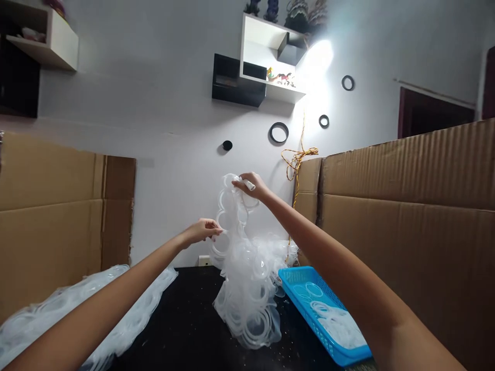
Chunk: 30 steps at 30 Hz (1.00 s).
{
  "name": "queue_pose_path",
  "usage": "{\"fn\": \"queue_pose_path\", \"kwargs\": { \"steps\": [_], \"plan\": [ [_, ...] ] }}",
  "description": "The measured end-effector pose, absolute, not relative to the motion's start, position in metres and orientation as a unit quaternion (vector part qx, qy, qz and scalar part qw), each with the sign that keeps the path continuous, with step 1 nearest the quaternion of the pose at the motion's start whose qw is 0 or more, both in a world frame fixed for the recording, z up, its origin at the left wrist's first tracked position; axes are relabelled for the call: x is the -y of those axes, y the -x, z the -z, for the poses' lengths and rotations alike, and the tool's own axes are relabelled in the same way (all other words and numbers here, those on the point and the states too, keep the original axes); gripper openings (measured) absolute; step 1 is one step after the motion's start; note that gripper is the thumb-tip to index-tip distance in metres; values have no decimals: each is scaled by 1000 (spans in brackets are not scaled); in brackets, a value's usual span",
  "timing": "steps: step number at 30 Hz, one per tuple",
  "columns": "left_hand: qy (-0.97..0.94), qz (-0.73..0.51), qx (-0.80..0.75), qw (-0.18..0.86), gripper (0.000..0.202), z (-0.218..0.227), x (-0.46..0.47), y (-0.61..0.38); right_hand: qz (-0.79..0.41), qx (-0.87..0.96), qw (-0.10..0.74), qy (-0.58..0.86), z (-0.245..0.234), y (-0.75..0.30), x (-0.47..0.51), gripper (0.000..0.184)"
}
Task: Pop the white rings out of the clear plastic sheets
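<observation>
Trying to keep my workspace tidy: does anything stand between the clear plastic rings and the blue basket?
Nothing visible does. The lower clear plastic rings hang right beside the blue plastic basket on the black table. The right forearm passes over the basket, not between them.

Harsh glare (317,57) blooms on the wall (174,103) above the clear plastic rings (247,278); edges bow, seemingly wide-lens

Corrugated cardboard panels (406,247) flanking a black tabletop (174,309) at lower centre; white and black wall shelves (253,77) at top centre, black rings (279,133) on a white wall (174,103), tangled yellow cord (297,159) right of centre, a wall socket (203,260) low down.
</observation>
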State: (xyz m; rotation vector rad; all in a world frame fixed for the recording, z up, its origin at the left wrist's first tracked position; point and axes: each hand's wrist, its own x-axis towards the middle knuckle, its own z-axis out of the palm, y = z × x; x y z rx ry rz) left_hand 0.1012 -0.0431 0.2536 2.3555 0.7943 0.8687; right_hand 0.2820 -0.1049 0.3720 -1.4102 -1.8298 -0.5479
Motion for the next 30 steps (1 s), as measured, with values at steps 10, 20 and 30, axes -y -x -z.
{"fn": "queue_pose_path", "kwargs": {
  "steps": [10, 20, 30],
  "plan": [
    [-806, -400, -435, 38, 28, -314, -26, -72, 164, 629, 409, 640, -366, -309, 65, 25],
    [-813, -447, -318, -195, 16, -351, -43, -38, 68, 700, 407, 583, -341, -328, 54, 42],
    [-817, -443, -260, -263, 26, -367, -30, -11, 7, 731, 420, 537, -366, -337, 88, 35]
  ]
}}
